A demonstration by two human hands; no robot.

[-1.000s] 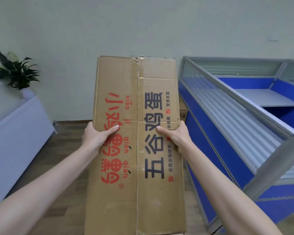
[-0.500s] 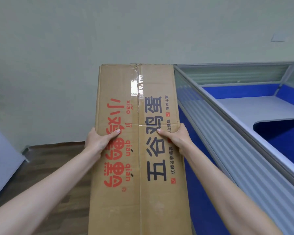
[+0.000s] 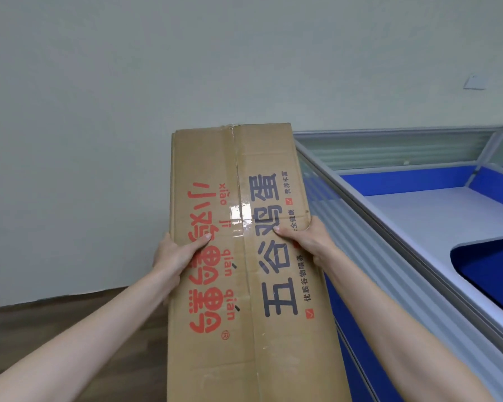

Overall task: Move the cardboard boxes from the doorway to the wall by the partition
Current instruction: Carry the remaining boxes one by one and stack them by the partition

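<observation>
A long brown cardboard box [image 3: 244,285] with red and dark printed characters and a taped middle seam fills the centre of the head view, held out in front of me. My left hand [image 3: 174,253] grips its left edge, thumb lying on the top face. My right hand [image 3: 308,242] grips the right edge the same way. The blue and grey partition [image 3: 360,256] runs along the box's right side, close to it. The pale wall [image 3: 186,68] stands straight ahead, beyond the box's far end. The box's underside and my fingers beneath it are hidden.
A grey desk surface [image 3: 433,216] lies inside the partition on the right. Dark wood floor [image 3: 70,323] shows at the lower left, meeting the wall at a skirting line. A small white plate [image 3: 475,82] is fixed on the wall at the upper right.
The view has swung right and closer to the wall: the plant and the white cabinet on the left have left the frame. Both hands keep the same hold on the box.
</observation>
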